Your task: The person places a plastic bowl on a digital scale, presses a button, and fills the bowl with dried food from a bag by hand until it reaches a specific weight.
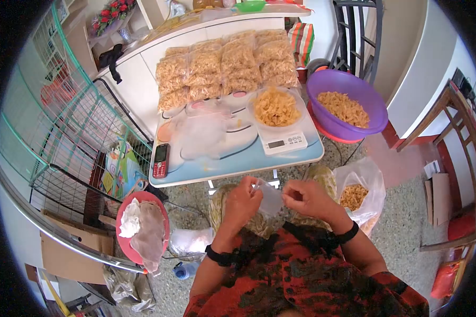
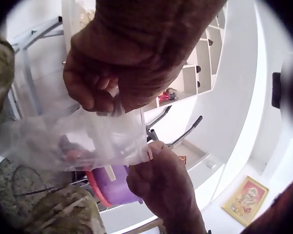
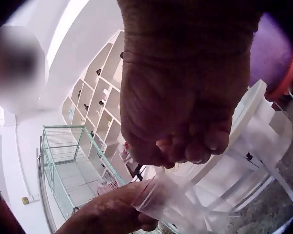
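In front of the table's near edge, my left hand (image 1: 243, 202) pinches one top corner of a clear plastic zip bag (image 1: 270, 199). My right hand (image 1: 311, 197) grips the opposite corner with curled fingers. In the left wrist view the bag (image 2: 97, 141) hangs limp and see-through, its mouth stretched between the two hands. A red line runs along its top edge in the right wrist view, close to the left thumb. On the table, a white digital scale (image 1: 283, 142) carries a bowl (image 1: 255, 117) heaped with yellow, chip-like dried pieces (image 1: 276, 105).
Filled bags (image 1: 225, 66) stand stacked along the table's back. Flat plastic bags (image 1: 198, 134) and a red phone (image 1: 161, 161) lie on the tabletop. A purple basin (image 1: 373, 124) of pieces stands right. An open sack (image 1: 373, 179) and pink basin (image 1: 122, 248) flank me.
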`<control>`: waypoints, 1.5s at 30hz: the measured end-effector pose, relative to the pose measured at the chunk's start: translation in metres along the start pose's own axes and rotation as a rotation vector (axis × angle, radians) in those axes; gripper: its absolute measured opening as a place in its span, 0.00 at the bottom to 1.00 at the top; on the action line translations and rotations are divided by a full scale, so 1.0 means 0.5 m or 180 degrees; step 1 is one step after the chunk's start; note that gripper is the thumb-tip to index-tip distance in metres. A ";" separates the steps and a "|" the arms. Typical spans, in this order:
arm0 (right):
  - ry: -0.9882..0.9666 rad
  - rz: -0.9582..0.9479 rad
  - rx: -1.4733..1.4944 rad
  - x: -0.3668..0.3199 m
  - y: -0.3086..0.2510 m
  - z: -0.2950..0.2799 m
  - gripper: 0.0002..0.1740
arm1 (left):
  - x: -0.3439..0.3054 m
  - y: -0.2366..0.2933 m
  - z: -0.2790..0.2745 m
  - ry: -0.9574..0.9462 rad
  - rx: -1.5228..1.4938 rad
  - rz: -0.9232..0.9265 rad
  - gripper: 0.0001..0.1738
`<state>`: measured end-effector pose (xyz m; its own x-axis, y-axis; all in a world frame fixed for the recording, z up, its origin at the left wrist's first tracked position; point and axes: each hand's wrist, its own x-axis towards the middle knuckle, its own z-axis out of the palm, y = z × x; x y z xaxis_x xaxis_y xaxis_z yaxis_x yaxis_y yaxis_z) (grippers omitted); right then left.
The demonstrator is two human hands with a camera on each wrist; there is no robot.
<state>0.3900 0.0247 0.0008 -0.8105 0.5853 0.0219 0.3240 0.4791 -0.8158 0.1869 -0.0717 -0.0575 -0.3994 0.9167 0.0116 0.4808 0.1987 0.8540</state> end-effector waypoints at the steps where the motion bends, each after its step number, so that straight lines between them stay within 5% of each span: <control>1: 0.0337 -0.0547 -0.0302 0.005 -0.001 0.003 0.08 | 0.002 0.005 0.002 0.0033 0.0208 0.0066 0.17; 3: 0.1008 -0.1639 -0.0905 0.018 -0.005 0.014 0.11 | 0.003 0.017 0.006 0.0063 0.0394 0.0167 0.17; 6: 0.0971 -0.2235 -0.0831 0.016 -0.048 0.008 0.16 | 0.003 0.027 0.010 0.0074 0.0358 0.0370 0.17; 12: 0.0252 -0.2714 -0.0823 0.021 -0.073 0.032 0.14 | 0.011 0.017 0.019 0.0075 -0.0085 0.0440 0.15; 24: -0.0164 -0.2068 -0.1563 0.012 -0.017 0.055 0.15 | 0.010 0.046 0.001 -0.0118 -0.0183 -0.0067 0.14; 27: -0.0243 -0.1382 -0.2065 0.009 0.023 0.082 0.15 | 0.004 0.064 0.002 -0.0203 -0.0246 0.0074 0.13; 36: -0.0090 -0.1326 -0.1455 0.018 0.072 0.121 0.14 | -0.009 0.105 0.016 -0.0274 -0.0235 0.0289 0.13; 39: -0.0577 -0.1322 -0.2155 0.010 0.056 0.099 0.12 | -0.002 0.082 0.017 -0.0097 -0.0409 0.0232 0.12; 42: -0.0226 -0.1389 -0.2007 0.021 0.073 0.111 0.15 | 0.004 0.088 -0.008 -0.0021 -0.0390 0.0142 0.12; 45: -0.0207 -0.0923 -0.2000 0.015 0.047 0.102 0.14 | 0.005 0.084 -0.015 0.0038 -0.0393 0.0089 0.12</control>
<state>0.3667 0.0070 -0.0479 -0.9282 0.3456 0.1378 0.2952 0.9095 -0.2926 0.2004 -0.0637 -0.0179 -0.3968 0.9169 0.0420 0.3924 0.1281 0.9108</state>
